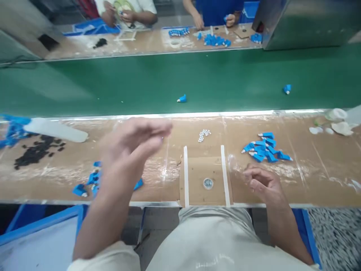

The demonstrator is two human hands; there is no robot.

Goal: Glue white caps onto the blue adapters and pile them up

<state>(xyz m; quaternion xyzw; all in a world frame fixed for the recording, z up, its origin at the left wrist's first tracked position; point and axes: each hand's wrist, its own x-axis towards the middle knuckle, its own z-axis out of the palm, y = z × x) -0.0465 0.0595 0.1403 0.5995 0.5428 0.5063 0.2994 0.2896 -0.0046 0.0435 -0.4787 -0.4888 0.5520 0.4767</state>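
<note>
My left hand [132,146] is raised over the table left of the middle, blurred by motion. Its fingers are stretched out, the thumb stands apart from them, and I see nothing held. Below it lie several small blue plastic parts with white tips [94,177], partly hidden by my forearm. My right hand [263,182] hovers at the table's right, fingers loosely bent, a gap between thumb and forefinger. Just beyond it is a pile of similar blue parts [265,148]. Between my hands, a small round clear dish [208,183] sits on a cardboard piece [201,167] bordered by white strips.
Small white pieces [203,135] lie beyond the cardboard. Black pieces [39,150] and a white bottle-like object [56,129] are at left. Across the green belt [141,82], carrying blue parts [182,98], two people work at another table. Blue bins [42,226] stand below.
</note>
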